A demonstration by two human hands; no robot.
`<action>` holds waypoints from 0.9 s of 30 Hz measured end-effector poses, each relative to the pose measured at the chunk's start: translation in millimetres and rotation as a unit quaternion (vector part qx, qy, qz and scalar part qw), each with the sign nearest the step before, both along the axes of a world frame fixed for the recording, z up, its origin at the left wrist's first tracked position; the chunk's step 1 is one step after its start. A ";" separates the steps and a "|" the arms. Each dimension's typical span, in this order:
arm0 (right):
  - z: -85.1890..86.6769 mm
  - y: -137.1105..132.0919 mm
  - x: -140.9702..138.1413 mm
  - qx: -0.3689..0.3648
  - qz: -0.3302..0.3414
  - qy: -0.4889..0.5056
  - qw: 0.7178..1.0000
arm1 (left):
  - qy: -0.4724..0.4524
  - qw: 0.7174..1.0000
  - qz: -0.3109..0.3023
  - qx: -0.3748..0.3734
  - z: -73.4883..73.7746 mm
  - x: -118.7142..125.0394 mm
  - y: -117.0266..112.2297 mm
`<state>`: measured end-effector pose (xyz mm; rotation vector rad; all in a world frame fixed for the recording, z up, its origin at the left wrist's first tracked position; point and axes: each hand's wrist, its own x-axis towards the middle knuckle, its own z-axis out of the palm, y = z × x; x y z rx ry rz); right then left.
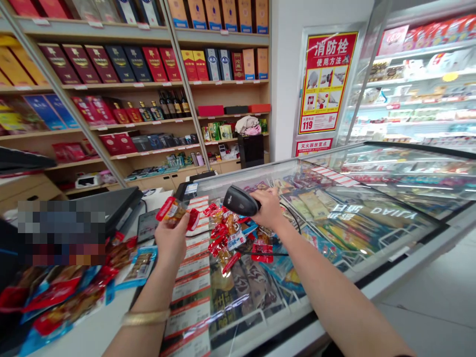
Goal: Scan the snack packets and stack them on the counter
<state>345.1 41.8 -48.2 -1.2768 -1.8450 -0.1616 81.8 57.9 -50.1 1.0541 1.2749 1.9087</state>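
One snack pk, scanner, cord half-hidden

Snack packet and barcode scanner
Packet red-ended, clear-centred, tilted, held aloft; scanner black, corded, nose aimed at it.

Glass freezer lid and white counter, both loaded.
Right in front of you, the glass freezer lid carries a heap of small red snack packets near its left edge, with a black cable looping over the glass beside them. A strip of price labels runs down that left edge, and on the white counter alongside lie red and blue packets.
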 end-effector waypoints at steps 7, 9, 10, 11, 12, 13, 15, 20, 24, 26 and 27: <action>9.6 -7.9 -12.9 -0.074 0.114 -0.056 0.989 | 0.239 0.970 0.044 -0.015 -21.6 10.5 -6.5; 10.8 -9.2 -15.7 -0.082 0.132 -0.081 0.984 | 0.277 0.960 0.036 -0.018 -22.2 13.1 -10.1; 11.2 -9.8 -16.7 -0.084 0.137 -0.092 0.983 | 0.291 0.956 0.038 -0.020 -22.2 14.2 -11.1; 11.6 -10.3 -17.6 -0.085 0.140 -0.101 0.981 | 0.303 0.952 0.041 -0.021 -22.4 15.0 -11.7; 11.9 -10.8 -18.3 -0.086 0.141 -0.106 0.981 | 0.311 0.949 0.042 -0.022 -22.7 15.6 -12.0; 12.2 -11.3 -18.9 -0.086 0.142 -0.107 0.980 | 0.316 0.948 0.044 -0.021 -23.0 15.8 -12.0; 12.7 -12.1 -19.6 -0.089 0.141 -0.105 0.981 | 0.324 0.945 0.045 -0.018 -24.0 15.4 -11.8; 12.4 -13.4 -21.3 -0.100 0.133 -0.104 0.981 | 0.333 0.942 0.034 -0.019 -26.9 10.4 -11.6; 11.3 -12.6 -20.7 -0.093 0.123 -0.074 0.985 | 0.330 0.944 0.033 -0.003 -30.2 6.6 -11.5; 10.4 -11.0 -17.6 -0.081 0.087 -0.056 0.991 | 0.369 0.928 0.037 0.036 -31.8 6.6 -11.8; 9.7 -9.8 -15.3 -0.074 0.064 -0.048 0.994 | 0.399 0.915 0.031 0.060 -32.6 7.3 -12.1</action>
